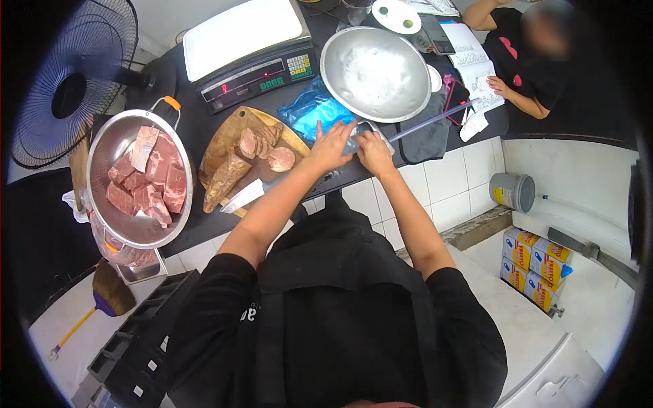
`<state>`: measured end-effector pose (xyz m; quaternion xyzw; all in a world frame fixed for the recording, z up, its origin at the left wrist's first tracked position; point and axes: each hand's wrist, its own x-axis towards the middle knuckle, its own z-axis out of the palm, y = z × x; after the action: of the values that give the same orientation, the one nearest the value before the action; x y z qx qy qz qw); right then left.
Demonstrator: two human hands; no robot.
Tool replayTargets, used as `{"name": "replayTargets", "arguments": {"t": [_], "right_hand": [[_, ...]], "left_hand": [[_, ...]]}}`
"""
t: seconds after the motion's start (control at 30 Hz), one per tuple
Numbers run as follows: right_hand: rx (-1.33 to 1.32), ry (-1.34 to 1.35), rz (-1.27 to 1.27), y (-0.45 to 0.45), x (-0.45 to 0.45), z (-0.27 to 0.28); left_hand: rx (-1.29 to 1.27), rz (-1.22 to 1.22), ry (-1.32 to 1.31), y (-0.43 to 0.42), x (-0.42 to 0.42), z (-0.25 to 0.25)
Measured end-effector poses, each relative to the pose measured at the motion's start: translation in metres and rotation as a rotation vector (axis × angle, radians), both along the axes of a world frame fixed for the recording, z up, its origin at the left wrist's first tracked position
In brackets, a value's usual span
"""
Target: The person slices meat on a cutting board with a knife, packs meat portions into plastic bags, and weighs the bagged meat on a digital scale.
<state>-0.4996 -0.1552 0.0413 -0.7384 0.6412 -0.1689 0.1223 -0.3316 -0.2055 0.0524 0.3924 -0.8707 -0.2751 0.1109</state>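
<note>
My left hand (331, 145) pinches the edge of a clear plastic bag (352, 144) between thumb and fingers, its outer finger spread over a blue plastic bag (311, 112). Close beside it, my right hand (374, 154) has its fingers curled on the clear plastic; the fingertips are partly hidden. To the left lies a wooden cutting board (216, 146) with a browned piece of meat (226, 178), several cut slices (259, 142) and a knife (243, 196). Just beyond my hands stands a large metal bowl (373, 73) with white contents hard to make out.
A colander (98, 146) of raw meat chunks (153, 173) stands left, near a fan (71, 95). A digital scale (255, 75) sits at the back. On the right are a grey cloth (427, 129), a purplish rod (435, 121) and a notebook (469, 58) by another person (517, 54).
</note>
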Motion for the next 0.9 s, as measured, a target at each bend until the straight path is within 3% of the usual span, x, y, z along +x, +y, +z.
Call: {"name": "replayTargets", "arguments": {"t": [0.07, 0.13, 0.37, 0.43, 0.6, 0.73, 0.8, 0.87, 0.9], "right_hand": [[0.114, 0.005, 0.033, -0.003, -0.01, -0.006], [-0.055, -0.184, -0.028, -0.007, -0.016, -0.001], [-0.126, -0.683, -0.225, -0.025, -0.018, 0.1], [-0.094, -0.982, -0.415, -0.048, -0.029, 0.109], [-0.202, -1.059, -0.526, -0.105, -0.06, 0.118], [-0.164, -0.826, -0.541, -0.13, -0.078, 0.126], [0.099, -1.082, -0.565, -0.139, -0.08, 0.129], [0.107, -1.129, -0.56, -0.15, -0.082, 0.127], [0.017, -1.149, -0.518, -0.16, -0.087, 0.123]], "left_hand": [[0.001, 0.035, 0.024, 0.0, -0.003, -0.01], [-0.038, 0.172, 0.065, -0.001, -0.005, -0.016], [0.017, 0.263, 0.028, -0.013, -0.004, -0.039], [0.021, 0.292, 0.044, -0.01, -0.003, -0.02], [0.015, 0.329, -0.044, -0.017, 0.01, -0.015], [0.111, 0.189, -0.056, -0.016, 0.014, -0.005], [0.167, 0.134, -0.076, -0.023, 0.016, -0.002], [0.238, 0.137, 0.087, -0.028, 0.02, -0.005], [0.065, 0.266, 0.144, -0.026, 0.018, -0.005]]}}
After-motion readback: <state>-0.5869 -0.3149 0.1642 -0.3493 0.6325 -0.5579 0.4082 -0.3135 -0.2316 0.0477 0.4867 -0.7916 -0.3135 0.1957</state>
